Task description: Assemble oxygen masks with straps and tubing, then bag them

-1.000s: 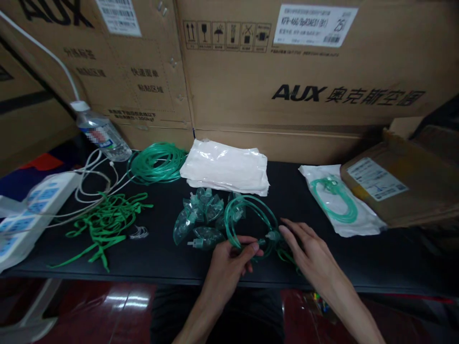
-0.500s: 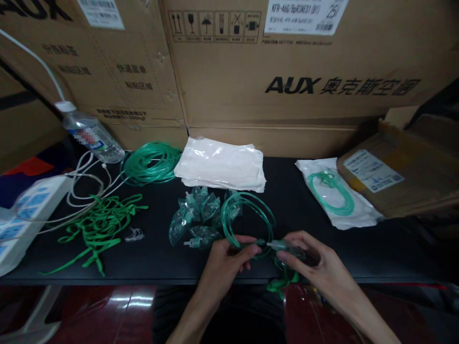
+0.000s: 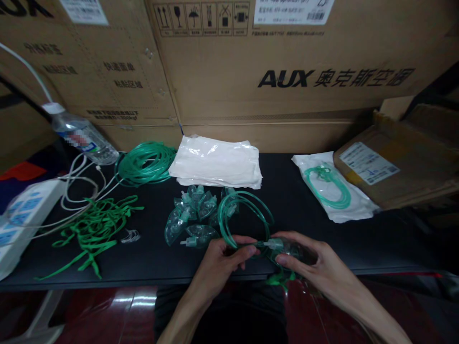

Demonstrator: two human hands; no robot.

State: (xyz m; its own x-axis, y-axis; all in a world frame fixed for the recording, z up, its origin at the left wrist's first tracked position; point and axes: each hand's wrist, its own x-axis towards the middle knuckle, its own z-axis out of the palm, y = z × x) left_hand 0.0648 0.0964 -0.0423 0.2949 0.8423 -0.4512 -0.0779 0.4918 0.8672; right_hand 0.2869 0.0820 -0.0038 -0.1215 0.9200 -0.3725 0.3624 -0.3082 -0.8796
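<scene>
Over the front of the black table, my left hand (image 3: pixel 229 258) pinches a coiled green tube (image 3: pixel 223 223) near its end; the loops stand up above my fingers. My right hand (image 3: pixel 304 253) grips a clear green oxygen mask (image 3: pixel 292 249), its pale connector (image 3: pixel 273 243) pointing left at the tube end. Tube end and connector are very close; I cannot tell whether they touch. A green strap (image 3: pixel 281 278) hangs below the mask at the table edge. Just behind my left hand lie several more clear green masks (image 3: pixel 201 235).
White pouches (image 3: pixel 217 162) are stacked at the back, beside coiled green tubing (image 3: pixel 145 163). Green straps (image 3: pixel 95 224), thin metal strips (image 3: pixel 130 236), a power strip (image 3: pixel 27 212) and a bottle (image 3: pixel 84 136) stand left. A packed mask set (image 3: pixel 333 188) and an open carton (image 3: pixel 380 157) are right.
My right hand has shifted slightly left with the mask, bringing its connector nearer to the tube end. The left hand keeps its pinch on the tube. The view has shifted a little.
</scene>
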